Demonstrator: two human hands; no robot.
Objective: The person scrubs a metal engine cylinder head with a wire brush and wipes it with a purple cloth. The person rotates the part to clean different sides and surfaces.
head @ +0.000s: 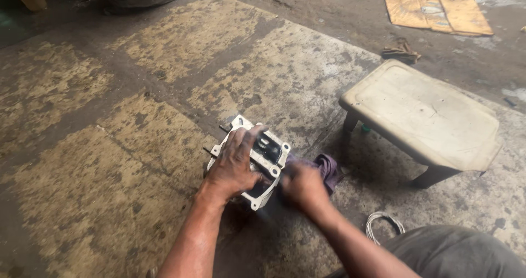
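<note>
Clearly the biggest thing before me is the concrete floor (137,64), stained and patchy, with everything resting directly on it. To the right stands a low plastic stool (422,116), pale and scuffed, well apart from my hands. Far back lies a flattened piece of cardboard (438,14), and near it a crumpled rag (401,50).

Between my hands, on the floor just left of the stool, sits the metal casting (257,157), a pale grey engine-type housing with bolt ears at its corners and a dark opening on top. I judge it heavy for its size, fully rigid, and likely greasy, so its smooth faces would slip; the flanged edges and corner ears look like the surest places to take hold, and the thin ears could chip if it were dropped.

My left hand (233,165) lies over the top of the casting, fingers (249,138) spread and curled down across its upper face, steadying it. My right hand (304,187) is blurred; it presses a purple cloth (327,169) against the casting's right side, though I cannot tell exactly how those fingers are set. A small coil of pale wire (383,223) lies by my knee.
</note>
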